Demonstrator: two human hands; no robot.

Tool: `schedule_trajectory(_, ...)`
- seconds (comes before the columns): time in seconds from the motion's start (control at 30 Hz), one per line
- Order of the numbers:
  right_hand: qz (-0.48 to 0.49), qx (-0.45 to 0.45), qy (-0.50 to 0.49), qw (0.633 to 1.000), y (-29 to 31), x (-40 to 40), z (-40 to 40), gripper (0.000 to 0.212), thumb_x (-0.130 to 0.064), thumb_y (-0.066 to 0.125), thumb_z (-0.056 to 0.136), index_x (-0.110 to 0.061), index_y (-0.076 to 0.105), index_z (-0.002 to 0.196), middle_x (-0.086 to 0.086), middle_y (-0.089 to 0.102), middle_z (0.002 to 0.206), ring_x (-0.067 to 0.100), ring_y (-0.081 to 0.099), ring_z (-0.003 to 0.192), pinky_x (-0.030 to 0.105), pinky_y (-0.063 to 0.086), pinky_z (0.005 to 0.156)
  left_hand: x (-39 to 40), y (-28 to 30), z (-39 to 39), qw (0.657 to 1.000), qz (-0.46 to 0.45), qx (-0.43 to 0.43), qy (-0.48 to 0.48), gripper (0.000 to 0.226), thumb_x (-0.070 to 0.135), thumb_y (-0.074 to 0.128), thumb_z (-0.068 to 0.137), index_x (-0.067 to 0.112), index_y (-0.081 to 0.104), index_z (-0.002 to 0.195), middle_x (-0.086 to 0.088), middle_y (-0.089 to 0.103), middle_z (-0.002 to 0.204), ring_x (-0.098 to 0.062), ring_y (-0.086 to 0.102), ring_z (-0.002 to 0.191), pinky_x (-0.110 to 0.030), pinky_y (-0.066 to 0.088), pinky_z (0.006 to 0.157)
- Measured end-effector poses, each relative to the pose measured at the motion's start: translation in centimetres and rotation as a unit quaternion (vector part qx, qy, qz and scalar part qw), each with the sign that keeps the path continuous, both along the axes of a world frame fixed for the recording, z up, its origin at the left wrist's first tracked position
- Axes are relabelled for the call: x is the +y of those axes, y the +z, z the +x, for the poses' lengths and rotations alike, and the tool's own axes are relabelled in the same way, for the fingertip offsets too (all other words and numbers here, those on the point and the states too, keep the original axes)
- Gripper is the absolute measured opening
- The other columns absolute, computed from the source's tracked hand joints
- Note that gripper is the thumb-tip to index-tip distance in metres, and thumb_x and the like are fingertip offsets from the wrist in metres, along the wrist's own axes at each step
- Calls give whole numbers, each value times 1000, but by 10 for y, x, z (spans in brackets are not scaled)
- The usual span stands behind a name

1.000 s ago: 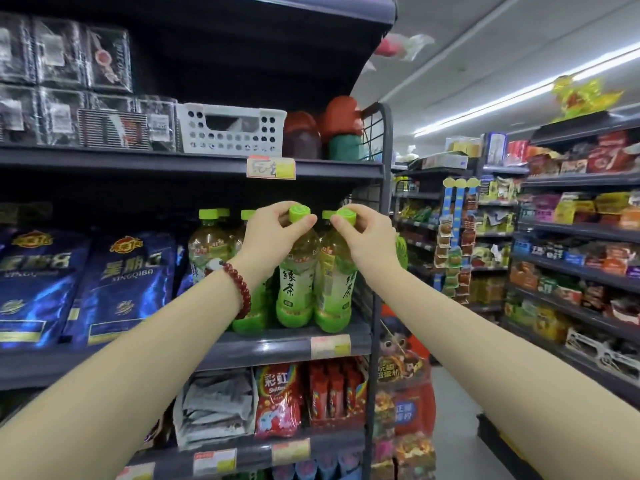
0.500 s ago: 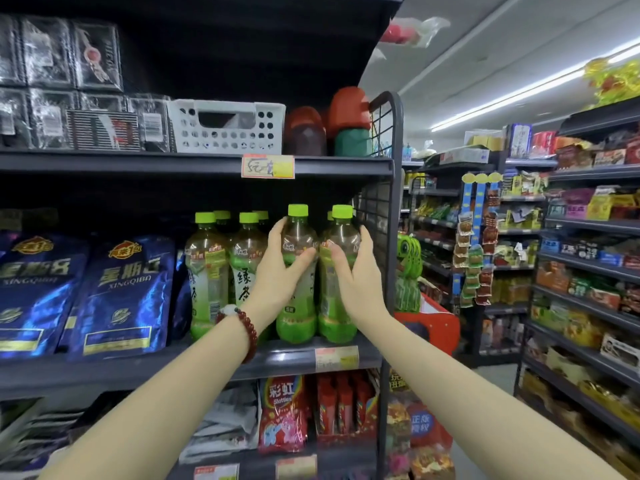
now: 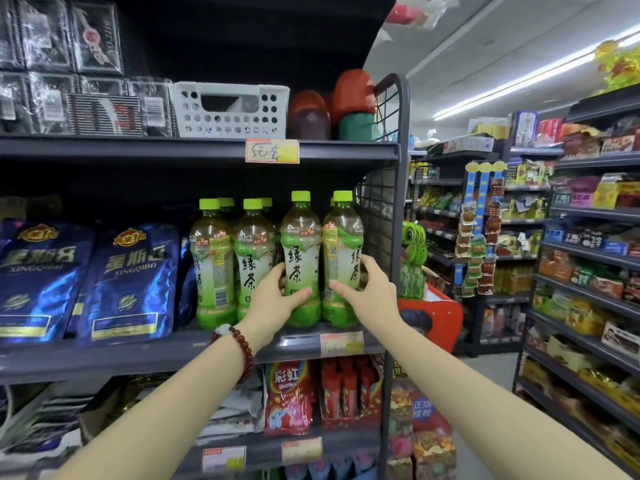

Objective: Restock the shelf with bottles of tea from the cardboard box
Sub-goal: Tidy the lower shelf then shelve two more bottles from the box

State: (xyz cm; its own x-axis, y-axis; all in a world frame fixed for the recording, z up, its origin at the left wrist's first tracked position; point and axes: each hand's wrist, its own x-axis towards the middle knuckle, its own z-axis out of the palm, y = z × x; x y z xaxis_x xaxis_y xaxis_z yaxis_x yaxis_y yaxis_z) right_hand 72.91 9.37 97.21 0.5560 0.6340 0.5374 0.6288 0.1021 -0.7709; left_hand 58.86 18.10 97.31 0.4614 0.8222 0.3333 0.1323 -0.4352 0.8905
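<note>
Several green tea bottles with lime caps stand upright on the dark middle shelf [image 3: 173, 355]. My left hand [image 3: 273, 299], with a red bead bracelet on its wrist, wraps the lower body of the third bottle [image 3: 300, 251]. My right hand [image 3: 367, 292] grips the lower part of the rightmost bottle [image 3: 341, 247], next to the wire end panel [image 3: 379, 216]. Two more front bottles [image 3: 211, 258] stand free to the left, with others behind them. The cardboard box is out of view.
Blue foil bags [image 3: 128, 282] fill the shelf left of the bottles. A white perforated basket [image 3: 228, 110] and red and green tubs sit on the shelf above. Candy packs [image 3: 289, 400] lie below. An aisle with stocked racks [image 3: 588, 271] opens to the right.
Both hands slid down from the bottle caps to the lower bodies of the two right-hand bottles, which now stand on the shelf. The view drew closer to the shelf.
</note>
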Motion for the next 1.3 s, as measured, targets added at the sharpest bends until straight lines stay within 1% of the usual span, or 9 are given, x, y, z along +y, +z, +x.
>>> schedule_trajectory(0.1,14,21,-16,1000,-2,7,-2,63,-30,75,78,-22,47,133,-5,61,121,7,49,108,24,38,93,1,-1,4,999,-19,-37,2,78,13,69,81,17,26,146,-6,43,144,-22,40,133,-38,35,110)
schedule_trajectory(0.2,32,48,-26,998,-5,17,-3,58,-29,75,77,-26,49,129,-3,63,120,18,49,121,34,40,99,1,-4,10,997,-32,-67,14,75,10,69,81,18,29,144,-6,45,143,-21,39,134,-41,36,110)
schedule_trajectory(0.3,43,61,-25,997,-6,22,-3,57,-26,74,78,-25,49,129,-3,63,119,19,49,121,33,40,99,0,-11,16,996,-36,-74,35,74,8,68,81,17,29,144,-8,40,146,-21,35,137,-40,33,111)
schedule_trajectory(0.43,46,57,-24,997,-9,26,-1,58,-24,75,77,-26,49,129,-6,63,119,19,50,122,38,41,103,6,-15,22,996,-35,-62,54,75,13,68,82,17,28,145,-10,38,148,-23,34,138,-41,33,112)
schedule_trajectory(0.57,44,55,-25,997,-18,31,2,59,-24,75,77,-24,49,130,-9,62,118,17,50,121,32,39,102,10,-15,24,997,-24,-46,64,75,17,68,83,18,26,145,-9,37,149,-24,34,138,-41,32,112)
schedule_trajectory(0.67,45,53,-19,997,-21,30,4,60,-25,75,77,-23,50,131,-6,63,122,9,52,115,23,36,98,12,-18,24,998,-4,-27,65,76,20,66,84,18,23,146,-9,35,150,-23,34,138,-39,31,111)
schedule_trajectory(0.8,22,35,2,999,-24,26,6,61,-23,74,78,-22,47,133,-5,63,122,1,49,103,18,34,94,11,-23,22,996,31,27,77,77,16,67,84,15,22,147,-8,46,142,-22,45,130,-33,35,107)
schedule_trajectory(1.1,8,25,-6,1000,-20,31,7,59,-19,74,79,-17,47,132,0,65,121,0,48,97,13,33,87,15,-17,27,994,35,52,95,75,12,65,84,11,22,146,-11,51,136,-24,51,122,-32,39,102)
schedule_trajectory(1.3,-4,29,-16,999,-20,30,7,60,-22,75,78,-15,48,131,3,64,122,4,49,97,17,34,88,16,-18,27,986,69,109,105,73,18,62,88,5,20,146,-15,55,130,-25,54,118,-30,42,98)
